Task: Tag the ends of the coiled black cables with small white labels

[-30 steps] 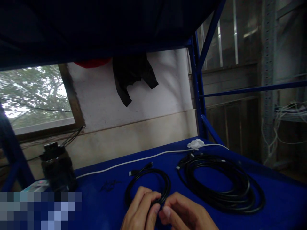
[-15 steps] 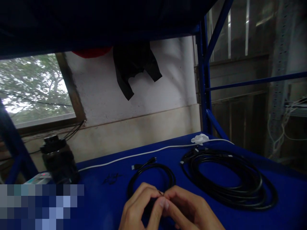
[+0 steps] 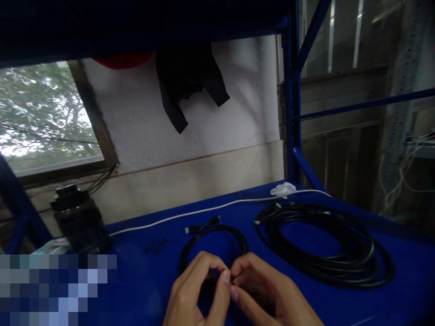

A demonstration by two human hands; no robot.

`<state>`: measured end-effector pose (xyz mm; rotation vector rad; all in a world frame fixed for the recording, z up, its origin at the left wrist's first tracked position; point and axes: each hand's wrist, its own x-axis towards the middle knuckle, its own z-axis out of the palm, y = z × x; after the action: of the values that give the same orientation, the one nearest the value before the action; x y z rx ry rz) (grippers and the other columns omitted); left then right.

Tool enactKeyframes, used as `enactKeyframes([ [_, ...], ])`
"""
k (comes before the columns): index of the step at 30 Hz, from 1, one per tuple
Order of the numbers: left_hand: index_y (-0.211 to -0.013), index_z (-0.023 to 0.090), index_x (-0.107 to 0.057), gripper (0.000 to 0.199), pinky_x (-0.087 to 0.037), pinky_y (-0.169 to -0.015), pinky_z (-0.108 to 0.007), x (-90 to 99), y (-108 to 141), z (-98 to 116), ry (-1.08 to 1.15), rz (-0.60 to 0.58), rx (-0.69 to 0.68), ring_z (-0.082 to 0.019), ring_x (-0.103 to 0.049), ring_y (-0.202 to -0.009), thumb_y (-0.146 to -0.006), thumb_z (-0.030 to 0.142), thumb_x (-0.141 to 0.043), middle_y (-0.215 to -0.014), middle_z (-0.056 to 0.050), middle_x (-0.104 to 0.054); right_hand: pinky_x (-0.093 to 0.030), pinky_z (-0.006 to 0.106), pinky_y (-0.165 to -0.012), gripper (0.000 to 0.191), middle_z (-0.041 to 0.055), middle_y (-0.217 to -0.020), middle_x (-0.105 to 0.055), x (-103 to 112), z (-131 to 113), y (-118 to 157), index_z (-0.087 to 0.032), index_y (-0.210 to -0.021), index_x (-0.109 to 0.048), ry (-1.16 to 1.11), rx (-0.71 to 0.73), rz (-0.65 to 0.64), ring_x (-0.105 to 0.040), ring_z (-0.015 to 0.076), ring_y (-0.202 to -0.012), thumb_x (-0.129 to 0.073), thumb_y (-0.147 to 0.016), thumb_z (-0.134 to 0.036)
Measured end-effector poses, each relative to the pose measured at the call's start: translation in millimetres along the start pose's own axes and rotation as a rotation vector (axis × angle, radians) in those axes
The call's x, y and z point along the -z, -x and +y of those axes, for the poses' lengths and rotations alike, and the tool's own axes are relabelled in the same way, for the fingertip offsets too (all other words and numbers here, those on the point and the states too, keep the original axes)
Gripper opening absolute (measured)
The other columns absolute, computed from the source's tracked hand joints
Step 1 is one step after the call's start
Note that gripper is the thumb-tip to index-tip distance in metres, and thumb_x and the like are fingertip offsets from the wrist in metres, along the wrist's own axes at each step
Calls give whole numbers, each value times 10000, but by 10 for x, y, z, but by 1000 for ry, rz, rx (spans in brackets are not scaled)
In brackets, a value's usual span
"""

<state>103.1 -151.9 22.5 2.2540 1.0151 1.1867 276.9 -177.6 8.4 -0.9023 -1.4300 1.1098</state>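
Note:
Close together at the bottom centre, my left hand (image 3: 197,290) and my right hand (image 3: 272,290) are both closed in a pinch, thumbs and fingertips nearly meeting. Whatever lies between the fingertips is dark and too small to name. They are over the near side of a small coil of black cable (image 3: 242,240), which lies on the blue shelf surface (image 3: 136,290). The coil's two plug ends (image 3: 193,229) stick out at its far side. My fingers hide its near part.
To the right lies a larger coil of thick black cable (image 3: 367,253). Thin black strips (image 3: 157,245) are scattered left of the small coil. A dark bottle (image 3: 79,222) stands at the left. A white cable (image 3: 190,213) and crumpled white plastic (image 3: 283,189) lie along the back.
The view has tilted slightly down. My fingertips have shifted a little against each other, with the left thumb now raised higher. Both hands stay pinched over the small coil.

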Motion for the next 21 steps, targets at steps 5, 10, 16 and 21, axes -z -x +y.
enactKeyframes([
  [5,-926,234,-613,197,-571,-733,-243,11,-2,40,56,1,35,-159,-710,-783,-1062,344,-522,-854,-3,-682,-578,307,-878,147,46,-1032,-734,12,95,27,-250,-1061,-640,9,15,34,-719,215,-919,-699,-969,-348],
  [10,-910,237,-618,220,-560,-708,-239,28,0,51,42,7,43,-153,-706,-735,-1062,362,-518,-800,11,-683,-584,330,-882,201,41,-988,-721,15,93,24,-249,-1055,-608,-6,13,33,-718,220,-916,-708,-964,-397],
  [16,-926,237,-632,208,-579,-709,-240,24,-1,66,112,6,72,-165,-736,-749,-1052,376,-540,-795,11,-711,-574,344,-889,233,31,-929,-712,14,27,7,-245,-1015,-570,-25,-8,20,-713,220,-902,-700,-972,-434],
  [21,-927,231,-641,221,-581,-722,-252,19,-13,65,130,-11,89,-167,-739,-742,-1055,382,-543,-792,2,-726,-570,343,-882,250,35,-953,-713,21,44,18,-245,-1028,-564,-23,0,30,-712,221,-901,-699,-968,-447],
])
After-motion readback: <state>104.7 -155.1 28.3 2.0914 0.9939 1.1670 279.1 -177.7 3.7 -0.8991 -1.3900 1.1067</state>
